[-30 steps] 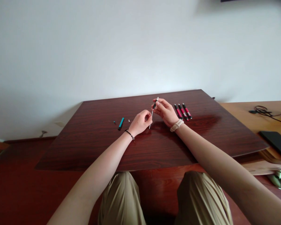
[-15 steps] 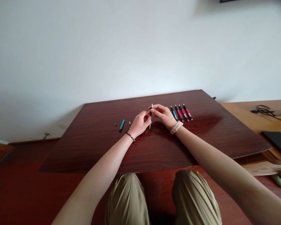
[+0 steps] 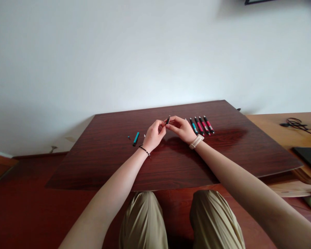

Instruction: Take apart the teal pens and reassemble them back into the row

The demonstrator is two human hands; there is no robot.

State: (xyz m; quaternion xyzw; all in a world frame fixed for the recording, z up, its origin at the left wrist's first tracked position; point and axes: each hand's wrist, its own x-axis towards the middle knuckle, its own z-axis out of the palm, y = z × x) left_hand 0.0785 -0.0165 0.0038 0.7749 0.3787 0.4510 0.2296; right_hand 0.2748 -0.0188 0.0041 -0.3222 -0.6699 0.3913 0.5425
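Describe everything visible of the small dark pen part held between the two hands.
The pen part is a short, slim, dark piece, seemingly plastic, with a paler glint at its far end. It is tilted, its upper end pointing up and away from the person, above the dark wooden table and not touching it. The fingertips of the left hand and the right hand meet at its lower end, hiding that part. It is too small to tell finer detail.
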